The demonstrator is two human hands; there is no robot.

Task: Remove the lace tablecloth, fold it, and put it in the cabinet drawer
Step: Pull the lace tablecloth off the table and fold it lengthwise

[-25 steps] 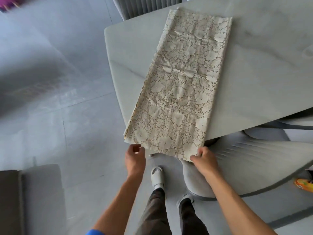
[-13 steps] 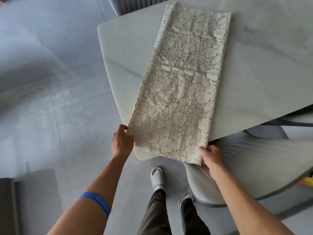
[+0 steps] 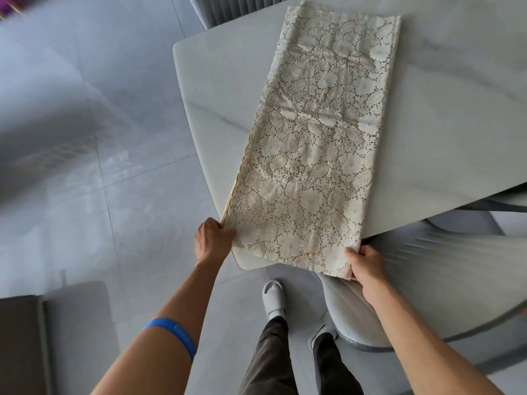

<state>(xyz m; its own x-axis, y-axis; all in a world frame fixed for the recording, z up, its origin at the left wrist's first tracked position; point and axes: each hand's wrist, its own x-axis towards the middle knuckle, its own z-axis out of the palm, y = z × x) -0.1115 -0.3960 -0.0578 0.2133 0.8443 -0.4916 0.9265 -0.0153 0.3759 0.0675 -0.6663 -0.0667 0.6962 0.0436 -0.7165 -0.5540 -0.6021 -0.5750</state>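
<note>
The cream lace tablecloth (image 3: 316,143) lies folded into a long narrow strip on the grey marble table (image 3: 445,109), running from the far edge to the near corner, where its end hangs slightly over. My left hand (image 3: 212,239) pinches the near left corner of the strip. My right hand (image 3: 366,265) grips the near right corner, just past the table's edge. No cabinet or drawer is in view.
A grey upholstered chair (image 3: 422,283) stands tucked under the table at the right, close to my right hand. Another chair back (image 3: 231,7) shows at the far end. A grey rug or cushion edge (image 3: 42,332) lies at the lower left on the tiled floor.
My left hand has moved up and left to take the left corner. My right hand has shifted right to the right corner. The strip lies as it did.
</note>
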